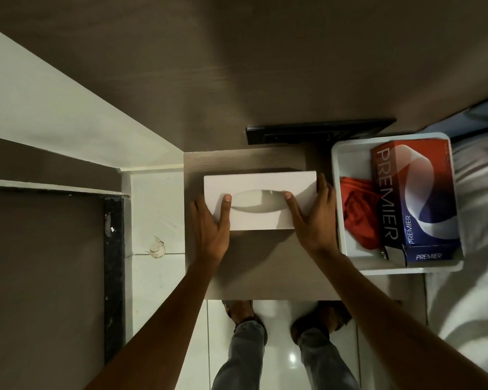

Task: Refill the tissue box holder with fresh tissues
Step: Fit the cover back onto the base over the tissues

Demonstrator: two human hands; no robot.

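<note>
Gripping the white tissue box holder (259, 202) at frame centre on the small table (265, 271), my left hand (209, 229) and right hand (313, 218) clasp its ends. Slot shows no tissue; the Premier tissue box (414, 198) waits in the tray (341, 170), right. Refill not yet begun.

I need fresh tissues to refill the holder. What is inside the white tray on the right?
The white tray holds a red-and-blue Premier tissue box and a crumpled red cloth beside it. Anything beneath them is hidden.
</note>
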